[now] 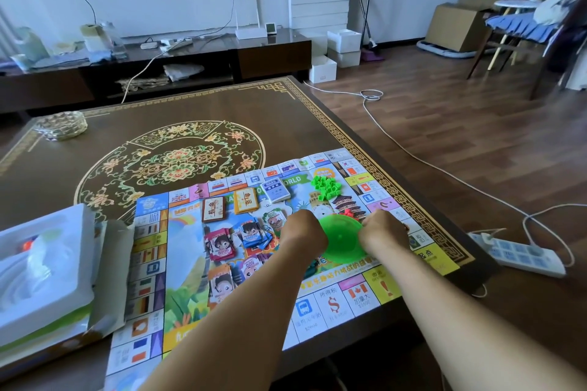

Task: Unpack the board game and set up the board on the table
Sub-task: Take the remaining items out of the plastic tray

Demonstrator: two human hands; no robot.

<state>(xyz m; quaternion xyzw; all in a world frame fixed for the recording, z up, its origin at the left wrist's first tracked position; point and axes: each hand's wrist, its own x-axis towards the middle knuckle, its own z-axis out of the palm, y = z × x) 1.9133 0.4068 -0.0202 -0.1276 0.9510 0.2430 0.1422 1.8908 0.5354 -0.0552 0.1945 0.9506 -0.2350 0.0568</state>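
The step in hand appeared to be the unpacking of small pieces onto the board, with the laying of the board already done. The printed paper game board [333, 305] lay flat on the near right part of the dark brown table with gold patterns [190, 105], and its near edge hung a little over the table's edge.

Both forearms reached over the board from the near side. The left hand [303, 233] and the right hand [382, 232] were each curled around one side of a round translucent green plastic container [341, 240], which sat between them, on or just above the middle right of the board. The fingers were turned away from the camera, so the exact grip could not be seen. My judgement is that the next move called for opening or emptying this container, and for holding it steady so that the pieces did not scatter.

Left of the hands lay stacks of colourful paper play money [220, 244], and beyond them two brown card decks [228, 208]. Just beyond the container were a few small red plastic pieces [349, 211], and farther a heap of small bright green plastic houses [325, 186]. At the near left edge of the table stood the open game box with a white plastic tray [41, 263].
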